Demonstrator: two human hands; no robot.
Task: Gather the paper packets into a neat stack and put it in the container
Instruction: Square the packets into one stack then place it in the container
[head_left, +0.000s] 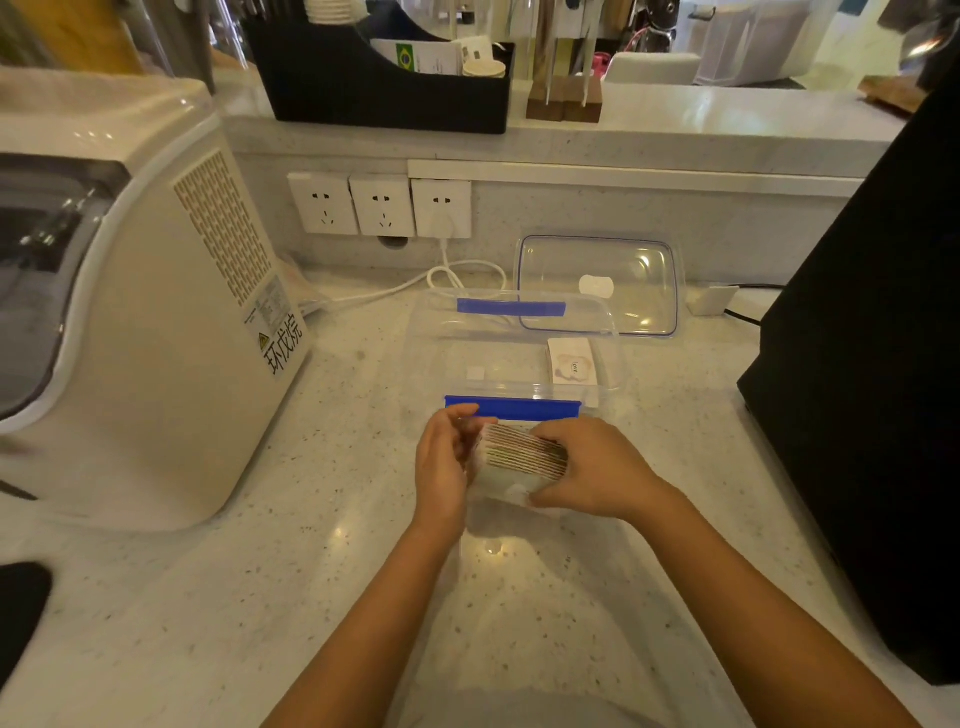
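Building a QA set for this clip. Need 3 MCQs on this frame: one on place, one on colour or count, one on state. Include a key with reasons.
1. Where is the stack of packets?
A. Inside the container
B. Held between both hands, just in front of the container
C. On the lid

2. What colour are the latches on the clear container?
A. Blue
B. Red
C. Green

3. What state is the container in?
A. Closed and latched
B. Open, lid off
C. Tipped on its side

Key:
1 B: the left hand and right hand flank the stack, which sits on the near side of the container's front latch.
2 A: both the near and far latches are blue.
3 B: the clear lid lies apart, behind the container, on the counter.
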